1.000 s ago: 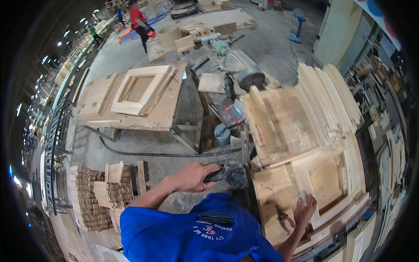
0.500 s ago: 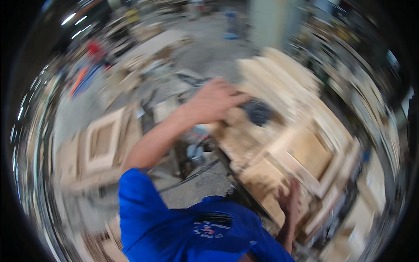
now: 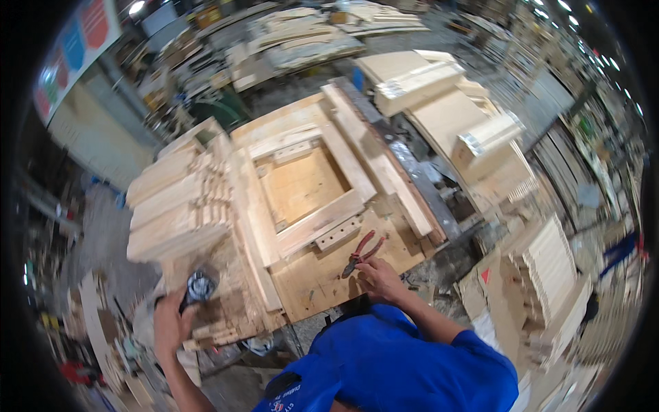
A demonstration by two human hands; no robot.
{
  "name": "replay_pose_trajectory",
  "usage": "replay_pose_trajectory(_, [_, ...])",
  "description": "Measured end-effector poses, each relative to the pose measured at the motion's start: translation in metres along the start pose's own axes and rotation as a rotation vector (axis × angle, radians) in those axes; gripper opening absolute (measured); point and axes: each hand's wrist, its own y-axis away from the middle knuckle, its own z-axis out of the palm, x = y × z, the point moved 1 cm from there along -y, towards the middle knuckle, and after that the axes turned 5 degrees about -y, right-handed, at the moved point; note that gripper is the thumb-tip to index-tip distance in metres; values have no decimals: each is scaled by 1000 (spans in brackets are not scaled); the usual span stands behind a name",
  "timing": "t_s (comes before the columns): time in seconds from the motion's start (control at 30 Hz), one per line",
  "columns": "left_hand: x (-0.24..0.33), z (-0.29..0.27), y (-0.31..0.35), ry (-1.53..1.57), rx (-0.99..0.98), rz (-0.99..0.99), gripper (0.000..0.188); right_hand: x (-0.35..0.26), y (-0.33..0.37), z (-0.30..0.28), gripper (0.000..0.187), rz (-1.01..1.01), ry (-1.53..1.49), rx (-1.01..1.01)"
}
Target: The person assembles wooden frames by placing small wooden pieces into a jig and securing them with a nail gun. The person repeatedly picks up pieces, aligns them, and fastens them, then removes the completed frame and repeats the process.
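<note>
At the lower left, my left hand [image 3: 171, 324] is closed round the black handle of a dark tool with a round, shiny end [image 3: 200, 285]. That tool rests on the worn wooden bench top; its exact kind is unclear. My right hand [image 3: 382, 280] pinches a pair of red-handled pliers [image 3: 366, 248] near their dark jaws, with the handles pointing away from me. Just beyond lies a rectangular wooden frame [image 3: 319, 227] on a plywood board [image 3: 302, 294]. Small drilled wooden blocks [image 3: 338, 235] sit against its near and far sides.
Shaped wooden pieces are stacked [image 3: 175, 202] left of the frame. A long wooden strip [image 3: 374, 161] and a dark metal rail run along its right. More bundled timber [image 3: 420, 86] stands at the far right, and stacked slats [image 3: 549, 275] lie at the near right.
The view has swung round and become sharp. My left hand, earlier beside the round dark tool, now grips it. My right hand, earlier over the board with no pliers visible, now holds pliers.
</note>
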Motion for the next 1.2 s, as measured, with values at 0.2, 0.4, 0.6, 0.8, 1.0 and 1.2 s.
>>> replay_pose_trajectory(0.2, [15, 18, 8, 164, -50, 75, 43, 14, 2, 27, 26, -34, -12, 256])
replay_pose_trajectory(0.4, [4, 34, 12, 111, -138, -150, 34, 11, 0, 32, 19, 2, 55, 378])
replay_pose_trajectory(0.6, [-18, 52, 7, 399, -124, -202, 28, 13, 0, 38, 19, -9, 46, 427])
replay_pose_trajectory(0.8, [-21, 70, 19, 597, -21, -220, 38, 17, 2, 38, 19, -6, 85, 464])
replay_pose_trajectory(1.0, [-27, 67, 16, 534, -24, -260, 44, 18, 0, 41, 19, 14, 100, 493])
replay_pose_trajectory(1.2, [-35, 71, 12, 542, -23, -239, 43, 14, -1, 35, 19, 15, -42, 534])
